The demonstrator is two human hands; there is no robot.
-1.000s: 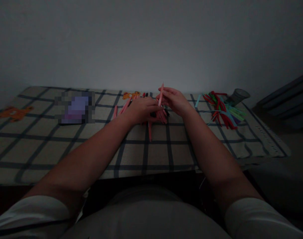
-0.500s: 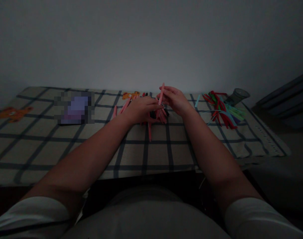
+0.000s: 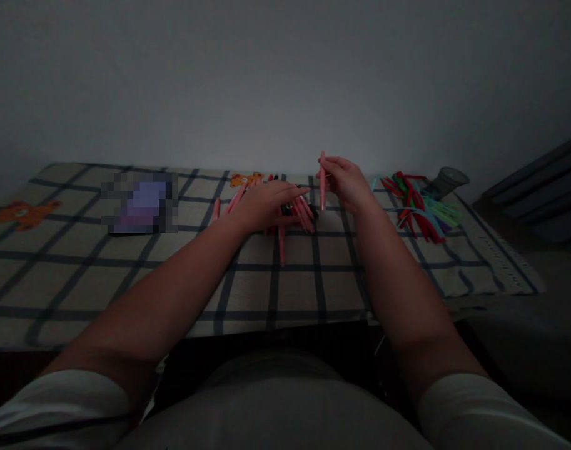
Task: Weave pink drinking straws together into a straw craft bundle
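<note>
In the head view, my right hand (image 3: 345, 181) is raised at the middle right and pinches a slim pink pen (image 3: 323, 181). The pen stands nearly upright, above the cloth. Just left of it, my left hand (image 3: 271, 203) is curled around a bundle of pink pens (image 3: 304, 215), its thumb and forefinger on either side of them. Dark pieces show among the bundle. One more pink pen (image 3: 282, 247) points toward me below the left hand. Behind the left wrist lie several other pink pens (image 3: 237, 197), partly hidden by the hand.
A blue-checked cloth (image 3: 172, 281) covers the table, which meets a plain wall. At left are a blurred-out purple rectangle (image 3: 142, 203) and an orange bear shape (image 3: 25, 214). Another bear shape (image 3: 241, 179) is at the back. Colourful strips (image 3: 419, 209) and a clear cup (image 3: 447, 181) are at right.
My right hand has moved right and slightly up with the pink pen, away from the left hand and the bundle. The left hand has stayed in place.
</note>
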